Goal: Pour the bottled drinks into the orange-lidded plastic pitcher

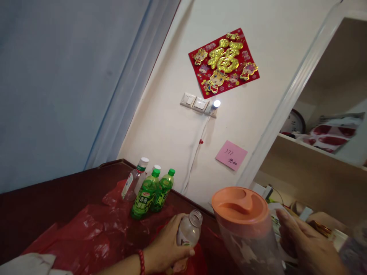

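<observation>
My left hand [169,240], with a red bead bracelet at the wrist, is wrapped round a clear plastic bottle [189,231]. The bottle has no cap and leans a little to the right above something red. Close by on the right is a translucent pitcher [246,244] with an orange lid [240,204]. My right hand [309,240] grips the pitcher at its right side, where the handle is mostly hidden by my fingers. The pitcher stands apart from the bottle's mouth. Its base lies below the picture edge.
Two green drink bottles [145,196] and clear white-capped bottles [134,181] stand at the table's back edge. A crumpled red plastic bag [94,225] covers part of the dark table [71,194]. A white cord [196,160] hangs down the wall. Shelves [321,152] stand at the right.
</observation>
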`<state>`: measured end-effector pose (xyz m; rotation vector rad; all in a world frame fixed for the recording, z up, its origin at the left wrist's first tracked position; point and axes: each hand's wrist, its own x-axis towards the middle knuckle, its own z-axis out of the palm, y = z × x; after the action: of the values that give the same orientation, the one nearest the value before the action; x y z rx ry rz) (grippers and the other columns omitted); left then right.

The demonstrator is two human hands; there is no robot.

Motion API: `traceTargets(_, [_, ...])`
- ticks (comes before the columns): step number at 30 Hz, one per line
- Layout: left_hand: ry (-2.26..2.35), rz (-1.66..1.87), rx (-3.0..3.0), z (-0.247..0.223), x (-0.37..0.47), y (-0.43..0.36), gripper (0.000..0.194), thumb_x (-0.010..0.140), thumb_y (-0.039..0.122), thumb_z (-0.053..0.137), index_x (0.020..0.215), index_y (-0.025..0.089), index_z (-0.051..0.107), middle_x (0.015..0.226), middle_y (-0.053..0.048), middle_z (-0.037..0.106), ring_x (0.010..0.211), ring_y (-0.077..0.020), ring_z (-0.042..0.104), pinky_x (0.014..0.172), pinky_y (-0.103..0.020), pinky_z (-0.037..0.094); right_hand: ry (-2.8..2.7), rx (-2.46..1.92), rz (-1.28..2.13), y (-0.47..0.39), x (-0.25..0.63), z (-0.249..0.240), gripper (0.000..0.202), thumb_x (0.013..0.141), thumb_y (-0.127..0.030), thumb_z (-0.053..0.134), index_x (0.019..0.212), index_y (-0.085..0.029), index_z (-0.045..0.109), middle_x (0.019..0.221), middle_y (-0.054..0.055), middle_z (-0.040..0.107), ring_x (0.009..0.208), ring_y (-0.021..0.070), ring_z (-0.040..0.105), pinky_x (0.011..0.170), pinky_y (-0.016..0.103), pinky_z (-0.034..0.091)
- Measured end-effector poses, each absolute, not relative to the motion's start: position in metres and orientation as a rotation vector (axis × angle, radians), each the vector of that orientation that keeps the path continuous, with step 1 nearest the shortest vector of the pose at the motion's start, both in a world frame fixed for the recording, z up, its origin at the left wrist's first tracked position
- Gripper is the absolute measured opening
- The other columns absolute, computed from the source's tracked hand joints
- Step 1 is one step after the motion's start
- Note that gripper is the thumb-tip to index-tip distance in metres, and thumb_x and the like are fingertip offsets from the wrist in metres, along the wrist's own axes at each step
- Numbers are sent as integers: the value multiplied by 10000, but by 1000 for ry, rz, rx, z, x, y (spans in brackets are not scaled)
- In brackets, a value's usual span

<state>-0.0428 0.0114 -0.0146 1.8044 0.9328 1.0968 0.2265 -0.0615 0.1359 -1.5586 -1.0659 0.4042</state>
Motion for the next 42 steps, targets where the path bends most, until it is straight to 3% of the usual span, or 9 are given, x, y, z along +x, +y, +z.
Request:
traceTargets(6, [938, 1117, 1806, -17, -43, 11, 620, 623, 185, 712, 1212, 243, 528, 1224, -41, 600, 1090, -261, 551, 949, -338, 419, -1246, -1586, 221, -62, 215, 145, 541, 650, -748, 625, 763, -221, 679, 674, 21, 641, 654, 218, 549, 556, 309, 433])
traceTargets(13, [950, 1118, 1792, -14, -44, 10, 635, 601, 159, 736, 1199, 231, 533, 1196, -45, 607, 1076, -263, 558, 933, -336, 421, -1380, -1662, 210, -54, 217, 158, 548, 549, -733, 670, 725, -214, 700, 779, 30, 725, 769, 264, 625, 649, 321, 488])
traceTargets(15, [947, 1117, 1799, -15, -44, 10, 633, 609, 171, 737, 1204, 232, 531, 1203, -45, 604, 1087, -264, 554, 942, -342, 416, -1383, -1644, 151, -55, 210, 159, 522, 563, -720, 668, 704, -217, 693, 649, 9, 674, 701, 244, 603, 639, 321, 479])
traceTargets(17, [941, 1119, 1811, -16, -44, 11, 623, 619, 188, 736, 1206, 234, 531, 1211, -45, 602, 1095, -267, 552, 947, -346, 413, -1364, -1616, 114, -57, 202, 159, 486, 622, -701, 649, 726, -228, 689, 474, -31, 516, 620, 220, 553, 605, 313, 453])
traceTargets(20, [940, 1120, 1811, -19, -44, 13, 620, 625, 198, 735, 1209, 234, 532, 1204, -44, 606, 1086, -268, 557, 941, -346, 415, -1353, -1570, 102, -58, 193, 158, 443, 669, -672, 640, 719, -233, 671, 426, -56, 387, 528, 175, 436, 559, 300, 390])
traceTargets(23, [943, 1119, 1804, -18, -44, 13, 654, 619, 193, 743, 1232, 238, 520, 1204, -42, 607, 1075, -265, 561, 932, -344, 420, -1409, -1575, 63, -57, 191, 160, 432, 671, -655, 647, 655, -223, 650, 466, -48, 425, 502, 145, 360, 550, 299, 336])
traceTargets(27, [952, 1107, 1820, -14, -45, 11, 636, 622, 197, 742, 1220, 235, 530, 1201, -42, 603, 1078, -265, 555, 938, -346, 408, -1493, -1623, -7, -54, 192, 163, 465, 700, -670, 608, 623, -212, 631, 501, -33, 473, 534, 159, 418, 546, 293, 313])
traceTargets(33, [969, 1082, 1802, -16, -45, 12, 671, 612, 193, 764, 1231, 241, 512, 1220, -28, 596, 1087, -258, 552, 937, -331, 408, -1656, -1647, -58, -49, 200, 169, 520, 732, -719, 544, 689, -217, 674, 639, 0, 660, 667, 223, 585, 579, 288, 406])
traceTargets(42, [974, 1096, 1812, -19, -44, 14, 670, 589, 186, 799, 1199, 251, 531, 1173, -25, 610, 1043, -244, 568, 898, -322, 431, -1806, -1764, -17, -38, 227, 172, 544, 762, -743, 503, 819, -234, 685, 806, 9, 731, 807, 274, 665, 635, 291, 490])
